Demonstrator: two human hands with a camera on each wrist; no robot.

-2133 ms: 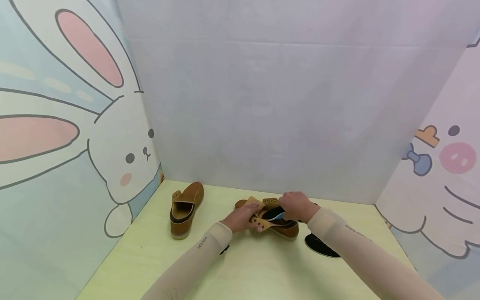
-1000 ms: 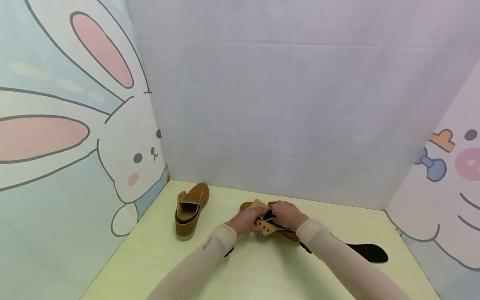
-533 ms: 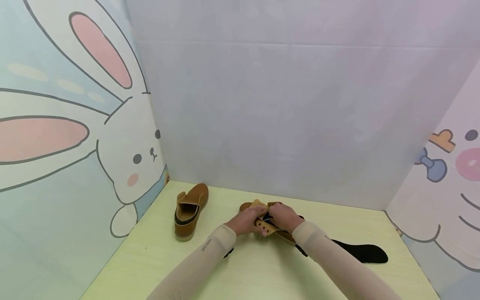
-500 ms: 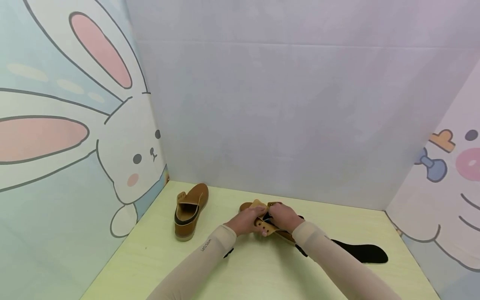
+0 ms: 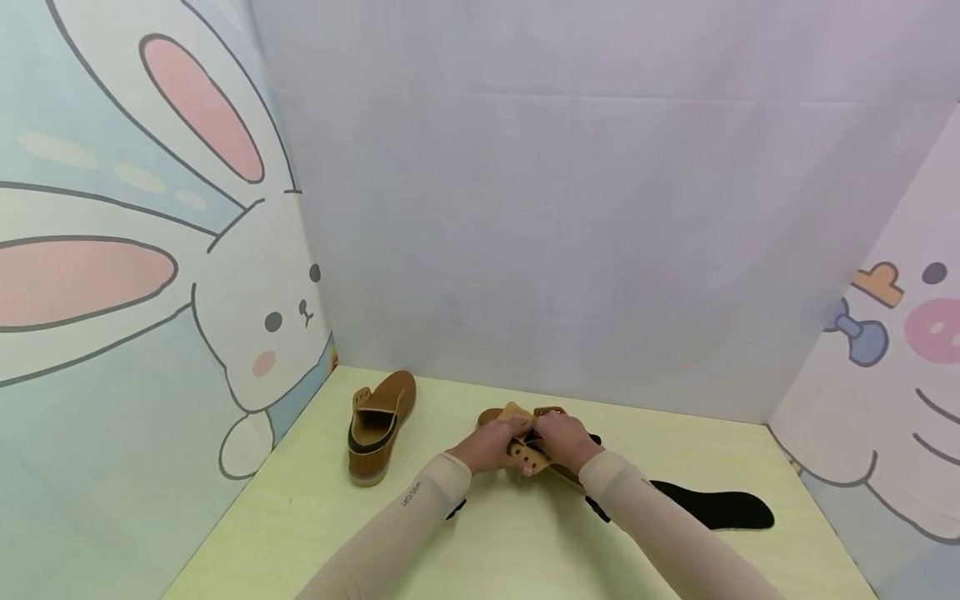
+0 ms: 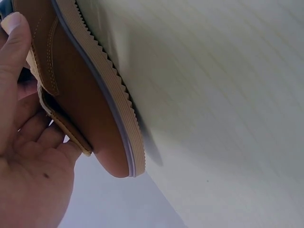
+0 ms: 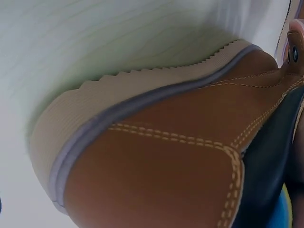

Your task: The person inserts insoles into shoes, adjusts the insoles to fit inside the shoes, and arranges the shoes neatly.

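Head view: near the desk's (image 5: 487,550) far edge, the left hand (image 5: 489,446) grips the brown leather shoe (image 6: 85,95) by its tongue (image 5: 512,411), apparently keeping its mouth spread. The right hand's (image 5: 567,439) fingers reach inside; whether they pinch the blue insole (image 7: 280,213) can't be made out.

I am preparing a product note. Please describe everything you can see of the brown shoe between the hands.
The brown shoe looks leathery, with pale stitching, a black collar and a ribbed tan sole with a toothed edge. Its tan tongue is raised and the visible eyelets hold no lace. It sits sole-down on the table, toe pointing left and away in the head view. The left grip holds it near the tongue; the right grip is in its opening, where something blue shows.
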